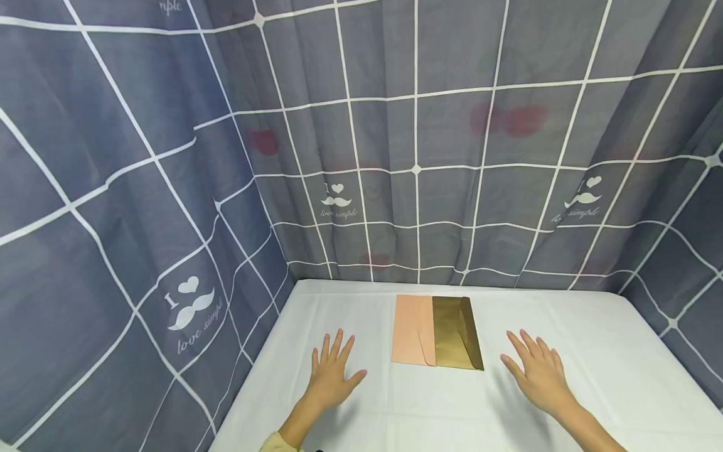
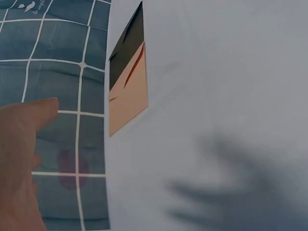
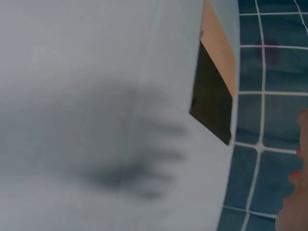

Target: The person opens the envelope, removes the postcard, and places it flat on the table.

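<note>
White heart (image 1: pixel 188 285), moustache (image 1: pixel 191 312) and lettering (image 1: pixel 200 325), "I" and "love simple", on the grey checked curtain (image 1: pixel 390 138), several times

2 hands (image 1: pixel 331 378) (image 1: pixel 541 378), 1 table (image 1: pixel 350 307) and seemingly 2 envelopes (image 1: pixel 409 329) (image 1: pixel 450 333) show.

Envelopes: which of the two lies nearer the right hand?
The gold envelope lies nearer the right hand; the peach envelope, to its left, lies nearer the left hand.

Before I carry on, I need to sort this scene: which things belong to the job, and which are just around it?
Probably the job:
- pink envelope
- gold envelope
- left hand
- right hand

Probably just surroundings:
- white table
- checked curtain
</note>
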`<control>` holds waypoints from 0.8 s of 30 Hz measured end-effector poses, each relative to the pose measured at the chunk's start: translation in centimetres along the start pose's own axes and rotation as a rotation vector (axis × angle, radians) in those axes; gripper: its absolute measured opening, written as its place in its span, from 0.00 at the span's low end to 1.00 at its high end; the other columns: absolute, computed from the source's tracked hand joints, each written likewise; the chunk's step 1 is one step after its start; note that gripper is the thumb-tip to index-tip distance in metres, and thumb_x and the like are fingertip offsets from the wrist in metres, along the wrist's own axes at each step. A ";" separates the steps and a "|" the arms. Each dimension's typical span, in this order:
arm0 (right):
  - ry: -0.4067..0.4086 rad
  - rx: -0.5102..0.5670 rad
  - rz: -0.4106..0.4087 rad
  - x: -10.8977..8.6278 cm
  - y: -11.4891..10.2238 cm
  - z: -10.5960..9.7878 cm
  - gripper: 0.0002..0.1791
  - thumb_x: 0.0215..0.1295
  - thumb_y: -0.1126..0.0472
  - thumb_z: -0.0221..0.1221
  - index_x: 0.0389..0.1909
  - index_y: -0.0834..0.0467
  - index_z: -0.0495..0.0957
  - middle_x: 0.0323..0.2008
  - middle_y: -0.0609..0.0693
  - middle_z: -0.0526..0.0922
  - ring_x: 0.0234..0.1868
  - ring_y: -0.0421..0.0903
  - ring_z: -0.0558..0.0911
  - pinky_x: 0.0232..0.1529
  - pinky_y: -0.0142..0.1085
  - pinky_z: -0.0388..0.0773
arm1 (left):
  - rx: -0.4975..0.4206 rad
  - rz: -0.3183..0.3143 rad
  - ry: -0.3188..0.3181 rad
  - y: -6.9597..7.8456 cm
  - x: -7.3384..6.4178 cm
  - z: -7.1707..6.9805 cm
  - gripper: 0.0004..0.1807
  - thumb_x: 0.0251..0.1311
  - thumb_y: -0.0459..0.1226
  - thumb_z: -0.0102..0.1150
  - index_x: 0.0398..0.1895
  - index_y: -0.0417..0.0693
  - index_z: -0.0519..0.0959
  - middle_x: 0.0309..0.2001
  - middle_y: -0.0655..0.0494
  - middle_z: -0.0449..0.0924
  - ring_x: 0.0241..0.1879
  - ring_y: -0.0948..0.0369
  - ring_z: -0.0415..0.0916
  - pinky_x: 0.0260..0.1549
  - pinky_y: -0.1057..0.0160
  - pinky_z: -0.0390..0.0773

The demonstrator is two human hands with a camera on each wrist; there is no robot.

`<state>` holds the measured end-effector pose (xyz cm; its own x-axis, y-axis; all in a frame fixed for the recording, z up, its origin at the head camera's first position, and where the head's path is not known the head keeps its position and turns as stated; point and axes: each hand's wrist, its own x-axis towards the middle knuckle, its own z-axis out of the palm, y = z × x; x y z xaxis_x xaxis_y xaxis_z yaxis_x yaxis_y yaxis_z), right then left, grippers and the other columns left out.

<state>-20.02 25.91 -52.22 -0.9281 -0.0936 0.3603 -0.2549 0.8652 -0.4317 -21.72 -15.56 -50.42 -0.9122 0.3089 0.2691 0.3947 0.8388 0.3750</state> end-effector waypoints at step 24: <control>-0.155 -0.090 0.060 -0.1 0.6 11.2 0.30 0.75 0.51 0.43 0.66 0.70 0.61 0.66 0.74 0.55 0.64 0.79 0.50 0.58 0.72 0.41 | 0.007 0.001 -0.166 1.3 -4.2 5.9 0.38 0.64 0.54 0.53 0.69 0.38 0.61 0.70 0.32 0.49 0.67 0.33 0.42 0.55 0.26 0.45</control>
<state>-23.09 20.89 -61.73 -0.9733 -0.1096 0.2016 -0.1794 0.9114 -0.3704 -18.06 -13.13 -56.32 -0.9178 0.3790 0.1187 0.3952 0.8414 0.3685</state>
